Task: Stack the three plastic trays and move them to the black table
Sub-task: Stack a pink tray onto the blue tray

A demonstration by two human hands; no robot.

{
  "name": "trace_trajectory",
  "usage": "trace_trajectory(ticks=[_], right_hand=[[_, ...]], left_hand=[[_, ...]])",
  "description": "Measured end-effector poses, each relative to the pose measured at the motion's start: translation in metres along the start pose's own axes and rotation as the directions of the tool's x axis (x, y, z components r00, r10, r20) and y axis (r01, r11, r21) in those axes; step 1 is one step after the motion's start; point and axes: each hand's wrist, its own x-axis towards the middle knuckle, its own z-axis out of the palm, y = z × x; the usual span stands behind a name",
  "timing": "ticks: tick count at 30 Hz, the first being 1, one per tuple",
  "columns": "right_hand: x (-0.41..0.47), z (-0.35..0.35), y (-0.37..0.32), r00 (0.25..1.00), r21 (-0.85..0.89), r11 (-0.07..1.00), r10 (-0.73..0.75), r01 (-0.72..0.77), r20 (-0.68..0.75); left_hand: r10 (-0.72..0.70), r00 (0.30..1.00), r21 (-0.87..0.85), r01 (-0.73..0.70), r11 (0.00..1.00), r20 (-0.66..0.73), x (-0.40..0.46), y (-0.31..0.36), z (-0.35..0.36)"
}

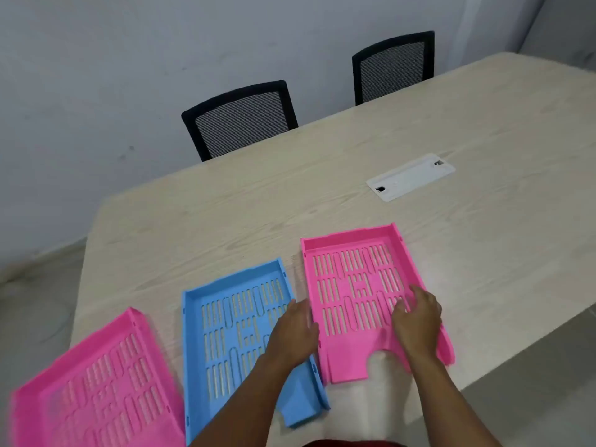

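Observation:
Three slotted plastic trays lie side by side on the light wooden table [225,214]. A pink tray [96,391] is at the near left, a blue tray [225,330] in the middle, and a second pink tray [351,285] on the right. My left hand [296,330] reaches over the blue tray's right rim, and its fingertips are at the right pink tray's left wall. My right hand [417,321] hovers over the right side of that same tray with its fingers spread. All three trays lie flat, and neither hand is closed around anything.
A white cable cover plate [411,175] is set into the table beyond the trays. Two black mesh-backed chairs [240,119] [393,67] stand at the far edge against a grey wall. The table's right edge runs diagonally close to the right pink tray.

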Motion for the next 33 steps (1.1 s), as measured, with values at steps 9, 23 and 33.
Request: trace_trajectory(ticks=[9,23,33], right_hand=[[0.004,-0.006,0.016,0.992,-0.126,0.984,0.124,-0.126,-0.028],[0.023,-0.032,-0.012,0.967,-0.091,0.993,0.054,-0.079,-0.247],[-0.003,-0.001,-0.058,0.989,-0.021,0.996,-0.086,0.084,-0.118]], left_hand=[[-0.061,0.992,0.012,0.06,0.998,0.111,0.025,-0.015,0.026],[0.099,0.993,-0.419,-0.065,0.906,0.059,0.012,0.002,0.017],[-0.149,0.956,-0.644,-0.052,0.763,-0.254,-0.009,-0.014,-0.026]])
